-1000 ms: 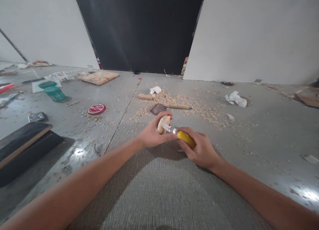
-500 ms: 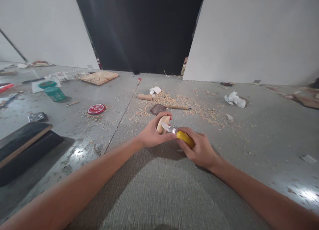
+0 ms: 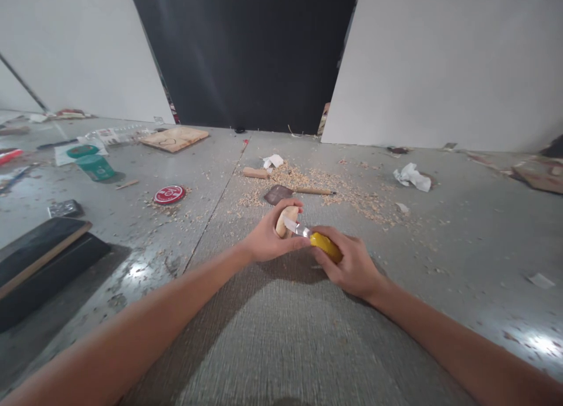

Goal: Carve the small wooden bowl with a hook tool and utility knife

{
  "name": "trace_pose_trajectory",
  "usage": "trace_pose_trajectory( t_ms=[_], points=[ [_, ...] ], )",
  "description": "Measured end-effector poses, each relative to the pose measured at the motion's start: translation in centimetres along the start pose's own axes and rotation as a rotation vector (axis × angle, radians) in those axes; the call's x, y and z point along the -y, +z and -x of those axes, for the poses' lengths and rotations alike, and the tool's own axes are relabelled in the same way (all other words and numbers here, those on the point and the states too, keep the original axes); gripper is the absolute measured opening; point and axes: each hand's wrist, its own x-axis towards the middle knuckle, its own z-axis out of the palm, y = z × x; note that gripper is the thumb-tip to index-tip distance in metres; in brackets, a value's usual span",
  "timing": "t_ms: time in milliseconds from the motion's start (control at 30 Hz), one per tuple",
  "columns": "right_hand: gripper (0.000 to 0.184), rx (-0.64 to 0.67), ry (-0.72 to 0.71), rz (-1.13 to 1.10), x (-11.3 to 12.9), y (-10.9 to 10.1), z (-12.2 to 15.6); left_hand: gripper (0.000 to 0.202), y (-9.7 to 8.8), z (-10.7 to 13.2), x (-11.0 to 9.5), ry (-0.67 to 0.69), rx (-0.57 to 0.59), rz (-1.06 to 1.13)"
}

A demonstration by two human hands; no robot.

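My left hand (image 3: 269, 237) is wrapped round a small pale piece of wood (image 3: 284, 217), held above the grey table (image 3: 281, 330). My right hand (image 3: 349, 264) grips a knife by its yellow handle (image 3: 326, 246). The short metal blade (image 3: 294, 226) lies against the wood, with my left thumb pressed near it. Both forearms reach in from the bottom corners. Pale wood shavings (image 3: 328, 186) are scattered on the table just beyond my hands.
Beyond the hands lie a dark flat tool with a wooden handle (image 3: 299, 191), a wood dowel (image 3: 255, 172) and crumpled paper (image 3: 411, 176). At left are a red lid (image 3: 169, 194), a green jar (image 3: 96, 166), a wooden board (image 3: 175, 137) and black boards (image 3: 41, 259).
The hands, wood and knife stay almost as they were; the view has shifted very slightly, so everything sits a touch higher in the picture.
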Motion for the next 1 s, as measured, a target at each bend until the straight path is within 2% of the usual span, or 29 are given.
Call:
trace_pose_trajectory(
  t_ms=[400,800,1000],
  points=[
    [0.026,-0.003,0.01,0.011,-0.12,0.09,0.04,0.057,0.11,-0.03,0.2,0.014,-0.017,0.026],
    [0.028,-0.012,0.004,0.014,-0.28,0.09,0.1,0.06,0.21,-0.15,0.26,-0.027,0.002,0.094],
    [0.027,-0.01,0.015,0.018,-0.12,-0.01,0.05,0.059,0.14,-0.09,0.4,0.006,-0.004,0.054]
  ],
)
